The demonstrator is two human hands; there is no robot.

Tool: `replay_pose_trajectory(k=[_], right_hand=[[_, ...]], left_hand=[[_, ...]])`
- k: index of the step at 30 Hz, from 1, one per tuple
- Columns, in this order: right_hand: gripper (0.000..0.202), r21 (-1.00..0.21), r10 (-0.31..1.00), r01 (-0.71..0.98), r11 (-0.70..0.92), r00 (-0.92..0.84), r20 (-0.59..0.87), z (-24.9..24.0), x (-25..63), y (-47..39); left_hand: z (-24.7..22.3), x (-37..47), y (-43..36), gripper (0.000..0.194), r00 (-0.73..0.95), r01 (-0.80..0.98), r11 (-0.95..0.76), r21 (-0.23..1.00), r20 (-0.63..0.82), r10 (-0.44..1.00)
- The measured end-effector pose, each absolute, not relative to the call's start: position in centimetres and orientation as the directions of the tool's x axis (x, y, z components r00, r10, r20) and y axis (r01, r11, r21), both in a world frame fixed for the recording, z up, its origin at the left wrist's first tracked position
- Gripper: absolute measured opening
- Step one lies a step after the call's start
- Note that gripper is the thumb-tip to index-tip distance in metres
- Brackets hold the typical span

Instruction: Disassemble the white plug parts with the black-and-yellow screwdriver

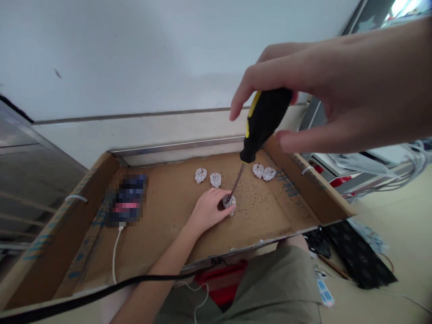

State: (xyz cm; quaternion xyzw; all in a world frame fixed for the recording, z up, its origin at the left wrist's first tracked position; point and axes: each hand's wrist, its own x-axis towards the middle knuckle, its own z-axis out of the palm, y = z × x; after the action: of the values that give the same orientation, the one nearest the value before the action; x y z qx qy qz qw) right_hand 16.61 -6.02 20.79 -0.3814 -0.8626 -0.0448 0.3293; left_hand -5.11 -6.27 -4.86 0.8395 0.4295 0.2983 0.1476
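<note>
My right hand (303,85) is around the black-and-yellow handle of a screwdriver (265,119), with the thumb and index finger partly spread off the grip. The shaft slants down and left, and its tip meets a small whitish plastic part with metal pins (230,204). Thumb and fingers of my left hand (211,208) pinch that part against the cardboard. Beyond it lie two similar plastic parts, one farther left (200,175) and one nearer (215,179). Two more sit touching each other at the right, a left one (258,169) and a right one (269,174).
A shallow cardboard box (162,198) with raised side walls rests over the lap. Small dark specks lie right of my left hand. A blurred-out phone-like device (126,200) with a white cable (114,252) is at the left. A black cable (135,281) crosses in front.
</note>
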Motion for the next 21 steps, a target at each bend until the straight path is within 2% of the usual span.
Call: replay_pose_trajectory(k=[2, 4, 5, 8, 11, 13, 18, 21], right_hand=[[0.050, 0.095, 0.557, 0.630, 0.771, -0.738, 0.381, 22.7, 15.7, -5.4], [0.045, 0.218, 0.520, 0.574, 0.789, -0.813, 0.261, 23.8, 15.2, -5.1], [0.040, 0.246, 0.514, 0.567, 0.786, -0.820, 0.251, 24.0, 15.1, -5.0], [0.031, 0.267, 0.508, 0.574, 0.775, -0.815, 0.279, 23.6, 15.0, -5.5], [0.025, 0.203, 0.515, 0.585, 0.785, -0.799, 0.310, 23.0, 15.1, -6.1], [0.027, 0.181, 0.513, 0.589, 0.787, -0.789, 0.338, 22.9, 15.2, -6.3], [0.029, 0.245, 0.480, 0.568, 0.786, -0.810, 0.338, 23.2, 15.1, -6.6], [0.032, 0.224, 0.526, 0.612, 0.758, -0.777, 0.346, 23.5, 14.8, -7.0]], left_hand=[[-4.9, -5.1, -6.3, 0.028, 0.453, 0.632, -0.588, 0.504, 0.375, 0.808], [-4.8, -5.1, -6.3, 0.029, 0.453, 0.627, -0.590, 0.508, 0.379, 0.807], [-4.8, -5.1, -6.3, 0.028, 0.453, 0.625, -0.591, 0.511, 0.379, 0.807], [-4.7, -5.1, -6.3, 0.028, 0.451, 0.622, -0.591, 0.513, 0.381, 0.807], [-4.6, -5.1, -6.3, 0.029, 0.448, 0.624, -0.589, 0.514, 0.383, 0.808], [-4.7, -5.1, -6.3, 0.028, 0.449, 0.622, -0.592, 0.513, 0.385, 0.806], [-4.8, -5.2, -6.4, 0.028, 0.443, 0.622, -0.595, 0.510, 0.397, 0.804], [-4.8, -5.2, -6.4, 0.030, 0.432, 0.621, -0.593, 0.512, 0.408, 0.804]])
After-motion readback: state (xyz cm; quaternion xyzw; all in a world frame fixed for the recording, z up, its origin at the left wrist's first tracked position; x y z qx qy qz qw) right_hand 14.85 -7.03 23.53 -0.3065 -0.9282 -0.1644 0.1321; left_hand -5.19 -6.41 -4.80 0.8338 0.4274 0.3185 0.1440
